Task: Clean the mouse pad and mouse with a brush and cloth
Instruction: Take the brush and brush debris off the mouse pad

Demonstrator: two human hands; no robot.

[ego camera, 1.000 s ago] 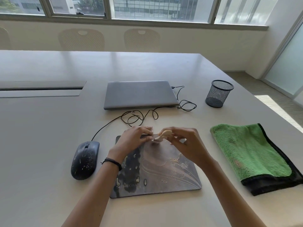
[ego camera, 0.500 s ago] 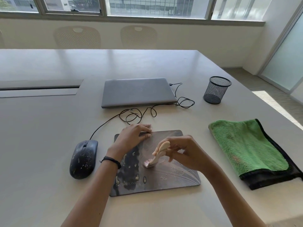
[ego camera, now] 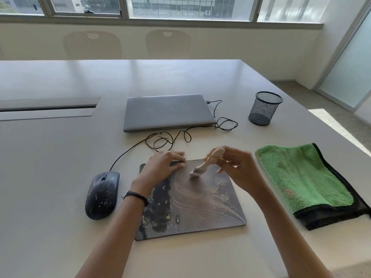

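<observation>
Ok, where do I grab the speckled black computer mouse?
Grip the speckled black computer mouse by its two long sides, coming from above. It lies flat, its rounded back is crumb-covered, and its thin black cable leaves the far end.

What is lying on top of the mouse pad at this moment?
Pale crumbs lie scattered on the mouse pad. The left hand rests on its far edge; the brush, held by the right hand, touches it with its bristles. What lies under the left hand is hidden.
</observation>
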